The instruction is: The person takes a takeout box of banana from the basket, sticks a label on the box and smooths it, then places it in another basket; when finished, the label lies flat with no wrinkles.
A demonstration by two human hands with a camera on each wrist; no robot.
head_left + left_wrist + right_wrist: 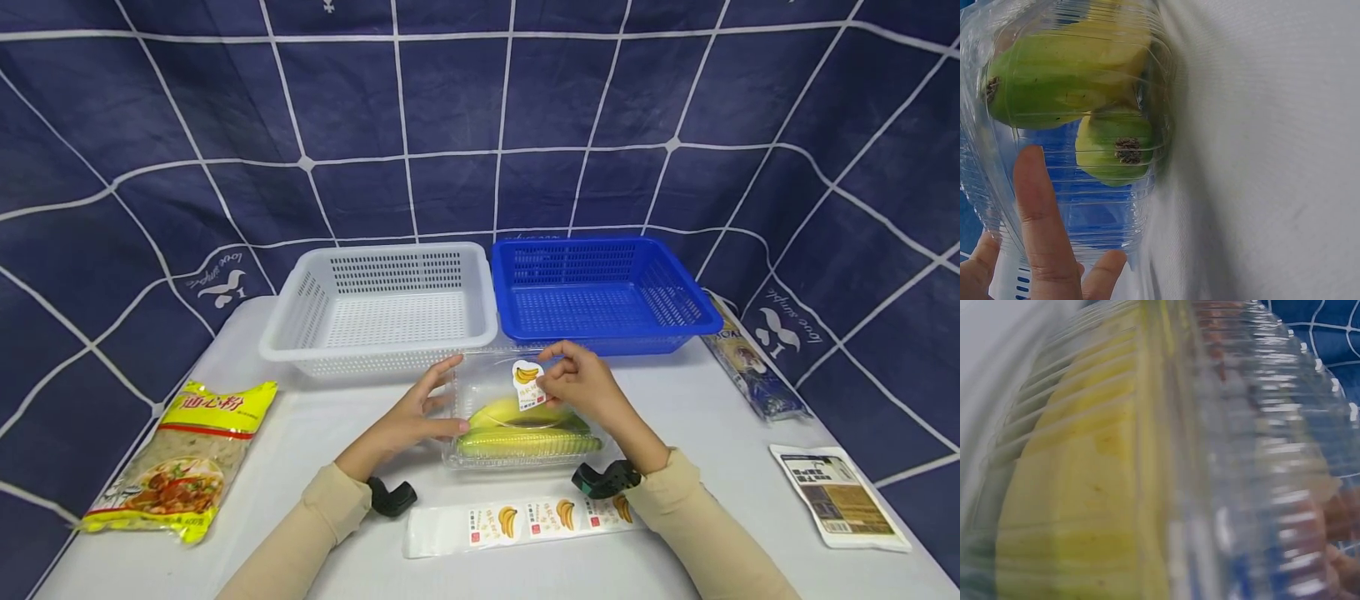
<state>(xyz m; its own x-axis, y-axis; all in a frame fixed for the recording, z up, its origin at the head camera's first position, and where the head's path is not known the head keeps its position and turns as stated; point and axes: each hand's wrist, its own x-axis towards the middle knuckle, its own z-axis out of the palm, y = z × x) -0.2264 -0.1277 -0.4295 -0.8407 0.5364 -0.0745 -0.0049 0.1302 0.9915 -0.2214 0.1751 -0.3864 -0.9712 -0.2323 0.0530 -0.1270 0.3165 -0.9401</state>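
A clear plastic clamshell box [480,371] stands at the middle of the table with greenish-yellow bananas [498,442] inside. My left hand [408,417] is at the box's left side, thumb near its front and the other fingers spread toward the back. Those fingers look fairly straight against the ribbed wall in the left wrist view, beside the bananas' dark-ended tips [1127,150]. Over the lid, my right hand [585,383] pinches the right edge of a white sticker [529,385] printed with bananas. In the right wrist view, the ribbed plastic partly hides the right fingers.
A strip of banana stickers [510,521] lies in front of the box, partly under the right forearm. Behind stand a white basket [378,354] and a blue basket [600,343]. A yellow food bag [180,462] lies left; a dark packet [757,367] and white pouch [836,496] lie right.
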